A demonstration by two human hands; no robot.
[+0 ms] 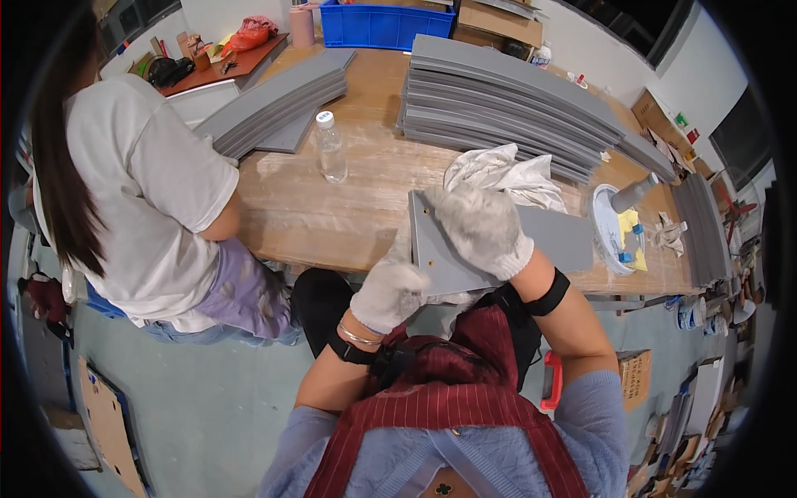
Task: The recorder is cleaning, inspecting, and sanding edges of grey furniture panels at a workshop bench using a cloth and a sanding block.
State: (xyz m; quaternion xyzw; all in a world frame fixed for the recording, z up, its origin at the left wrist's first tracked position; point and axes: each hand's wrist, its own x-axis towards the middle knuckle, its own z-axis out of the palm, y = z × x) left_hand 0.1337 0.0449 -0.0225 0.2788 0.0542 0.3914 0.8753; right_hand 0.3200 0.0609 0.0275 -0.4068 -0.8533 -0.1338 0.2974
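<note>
I hold a flat grey panel (556, 241) at the near edge of a wooden table (357, 207). My left hand (388, 292), in a white glove, grips the panel's lower left edge. My right hand (483, 226), also gloved, lies on top of the panel near its upper left corner. The panel has small holes along its left side. A crumpled white cloth (498, 173) lies just behind it.
Two stacks of grey panels (506, 100) (274, 104) lie on the table, with a clear plastic bottle (330, 148) between them. A white plate (610, 228) with a grey cylinder sits at the right. Another person in a white shirt (141, 191) stands on my left. A blue crate (382, 25) stands far back.
</note>
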